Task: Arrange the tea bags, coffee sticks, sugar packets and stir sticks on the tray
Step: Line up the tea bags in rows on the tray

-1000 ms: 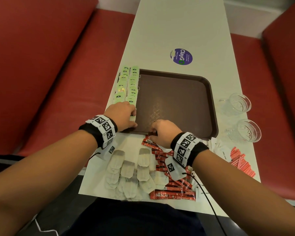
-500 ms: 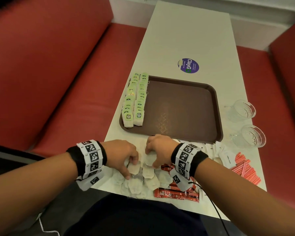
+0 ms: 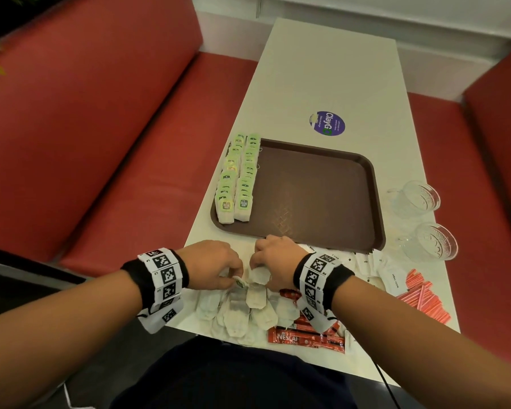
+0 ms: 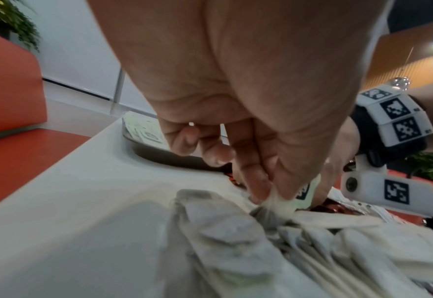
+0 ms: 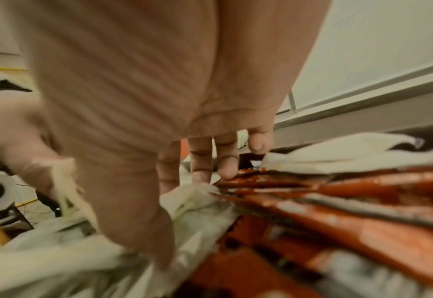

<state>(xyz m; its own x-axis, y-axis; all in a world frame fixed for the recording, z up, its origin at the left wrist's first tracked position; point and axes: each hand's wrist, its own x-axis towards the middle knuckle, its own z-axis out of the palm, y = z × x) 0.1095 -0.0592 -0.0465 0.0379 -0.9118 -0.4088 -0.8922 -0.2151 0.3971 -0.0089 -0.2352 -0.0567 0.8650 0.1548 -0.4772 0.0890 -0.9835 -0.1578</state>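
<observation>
Since a moment ago both hands have stayed at the loose pile, and the left hand (image 3: 211, 268) has drawn a white paper tea bag (image 4: 274, 207) up off it. Its grip pinches that bag by the top between thumb and fingertips (image 4: 258, 193), the green tag (image 3: 240, 282) showing just beside them. The loose pile of white tea bags (image 3: 242, 314) lies on the pale bench (image 3: 331, 69) at its near edge. Beyond it, two rows of green-tagged tea bags (image 3: 237, 181) fill the left side of the brown plastic tray (image 3: 363, 160). The right hand (image 3: 275, 261) rests on the pile; its grip seems to hold a tea bag (image 3: 258, 277), though the blurred wrist view leaves this unsure. Red coffee sticks (image 3: 306, 339) lie just right of the pile, white sugar packets (image 3: 393, 277) and red stir sticks (image 3: 422, 299) farther right.
</observation>
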